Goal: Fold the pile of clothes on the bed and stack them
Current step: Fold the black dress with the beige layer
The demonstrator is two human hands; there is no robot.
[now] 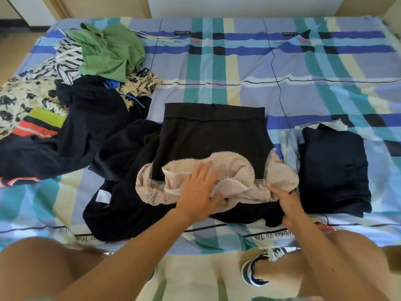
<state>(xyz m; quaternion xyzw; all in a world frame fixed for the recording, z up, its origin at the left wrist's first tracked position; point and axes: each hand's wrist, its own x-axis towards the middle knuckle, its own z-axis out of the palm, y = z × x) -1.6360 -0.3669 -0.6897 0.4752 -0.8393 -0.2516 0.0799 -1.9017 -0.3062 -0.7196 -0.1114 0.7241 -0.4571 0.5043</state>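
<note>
Flattening the black garment [212,135] on the bed [238,61], we press our left hand [199,190], fingers spread, on its pale lining [234,168]. Our right hand [286,200] pinches the lining's edge. Right of the garment lies one folded stack [334,170]. Left of it, the unfolded pile [76,83] largely remains to be done.

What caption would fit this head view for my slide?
Left hand presses a black-and-beige garment on the plaid bed while the right hand grips its edge, folded stack alongside.
</note>
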